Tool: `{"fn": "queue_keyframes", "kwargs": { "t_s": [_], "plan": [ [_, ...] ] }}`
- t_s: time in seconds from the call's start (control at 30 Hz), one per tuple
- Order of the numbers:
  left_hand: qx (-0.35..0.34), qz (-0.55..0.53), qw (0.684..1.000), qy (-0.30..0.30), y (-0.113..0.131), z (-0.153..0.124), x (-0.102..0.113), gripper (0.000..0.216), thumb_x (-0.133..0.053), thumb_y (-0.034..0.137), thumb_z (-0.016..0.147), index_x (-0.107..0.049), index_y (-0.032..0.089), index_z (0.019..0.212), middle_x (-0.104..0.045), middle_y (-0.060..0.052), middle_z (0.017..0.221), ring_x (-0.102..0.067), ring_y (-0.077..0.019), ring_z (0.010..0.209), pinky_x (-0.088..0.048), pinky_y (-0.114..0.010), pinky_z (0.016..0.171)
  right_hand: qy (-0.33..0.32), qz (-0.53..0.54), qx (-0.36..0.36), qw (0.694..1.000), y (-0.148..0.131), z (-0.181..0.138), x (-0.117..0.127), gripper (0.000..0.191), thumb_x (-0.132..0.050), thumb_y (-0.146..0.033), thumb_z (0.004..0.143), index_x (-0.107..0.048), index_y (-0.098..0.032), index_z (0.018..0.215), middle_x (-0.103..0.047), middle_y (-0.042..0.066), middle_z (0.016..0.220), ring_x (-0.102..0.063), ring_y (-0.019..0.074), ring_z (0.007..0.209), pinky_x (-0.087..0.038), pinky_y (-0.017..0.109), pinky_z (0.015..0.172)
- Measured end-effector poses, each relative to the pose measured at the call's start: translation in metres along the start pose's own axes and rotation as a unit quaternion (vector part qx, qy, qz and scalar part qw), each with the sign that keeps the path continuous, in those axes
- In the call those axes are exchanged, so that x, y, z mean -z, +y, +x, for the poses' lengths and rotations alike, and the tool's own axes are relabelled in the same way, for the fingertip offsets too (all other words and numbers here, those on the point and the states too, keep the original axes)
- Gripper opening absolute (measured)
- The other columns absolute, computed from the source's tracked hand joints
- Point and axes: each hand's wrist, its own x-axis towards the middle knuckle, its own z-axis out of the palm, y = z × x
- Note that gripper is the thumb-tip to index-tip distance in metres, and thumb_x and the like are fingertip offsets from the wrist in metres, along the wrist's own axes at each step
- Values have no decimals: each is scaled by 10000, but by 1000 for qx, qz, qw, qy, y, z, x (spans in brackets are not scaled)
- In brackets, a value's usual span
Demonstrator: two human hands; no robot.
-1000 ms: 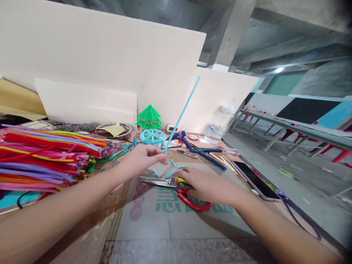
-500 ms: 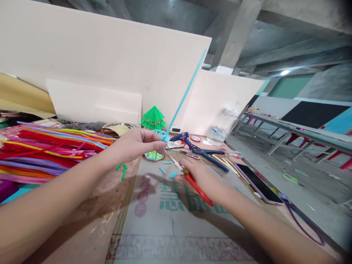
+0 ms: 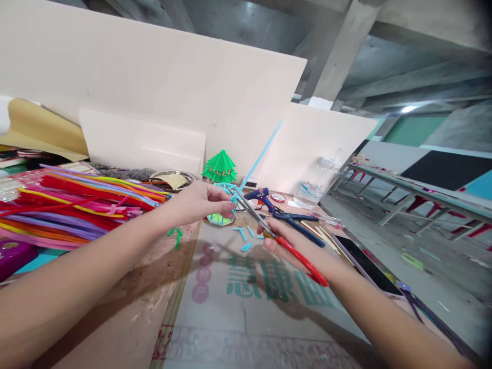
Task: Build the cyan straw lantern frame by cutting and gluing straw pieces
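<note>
My left hand (image 3: 209, 202) pinches the lower end of a light blue pipe cleaner (image 3: 263, 152), which slants up to the right. In my right hand (image 3: 283, 240) are red-handled scissors (image 3: 302, 260). Their blades reach up to the pipe cleaner just beside my left fingertips; whether they are closed on it I cannot tell. Short light blue pieces (image 3: 246, 247) lie on the printed board (image 3: 215, 318) below. Behind my left fingers stands a light blue frame with a green base (image 3: 220, 219), partly hidden, with a green tiered roof shape (image 3: 221, 166) behind it.
A pile of coloured pipe cleaners (image 3: 77, 205) lies on the left, near green offcuts (image 3: 177, 238). To the right are a blue glue gun (image 3: 265, 197), blue-handled pliers (image 3: 300, 225), thin sticks (image 3: 323, 236), a phone (image 3: 367, 264) and a clear bottle (image 3: 313, 184). White panels (image 3: 154, 77) stand behind.
The scissors have risen to the pipe cleaner beside my left fingers. The pipe cleaner's visible length is shorter, and more light blue pieces show on the board. The view has shifted slightly.
</note>
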Motion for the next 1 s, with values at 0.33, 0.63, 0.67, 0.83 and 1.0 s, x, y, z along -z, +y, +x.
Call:
{"fn": "queue_keyframes", "kwargs": {
  "t_s": [0.33,0.63,0.67,0.83,1.0],
  "plan": [
    [32,-8,999,-43,-4,0,-16,209,-635,356,738,-746,201,823,-752,3,756,-694,-190,770,-504,-238,738,-8,20,13,1000,0,0,-3,365,-494,-530,876,-591,-207,1016,-599,40,865,-549,198,829,-466,301,754],
    [26,22,998,-50,-2,0,-20,216,-628,354,748,-757,195,814,-751,-7,750,-687,-186,767,-500,-233,721,-21,29,11,999,2,1,-5,347,-513,-530,862,-592,-214,981,-601,38,885,-544,203,849,-463,301,756],
    [25,22,998,-52,-2,0,-20,214,-625,349,751,-756,193,817,-752,-8,754,-687,-185,769,-500,-233,722,-22,28,10,999,2,1,-5,339,-509,-526,865,-591,-216,976,-601,37,878,-545,204,849,-463,301,753],
    [22,18,998,-63,-4,0,-21,242,-621,380,758,-754,191,828,-752,-13,767,-684,-188,770,-501,-245,727,-22,29,2,999,1,1,-6,310,-510,-507,869,-595,-226,968,-602,28,829,-550,202,815,-462,294,723],
    [19,37,997,-62,-2,0,-21,237,-609,365,768,-758,190,821,-750,-12,763,-677,-181,757,-487,-232,696,-13,32,1,999,2,1,-6,306,-534,-503,857,-596,-214,938,-605,20,838,-548,187,785,-458,283,714]
  ]
}}
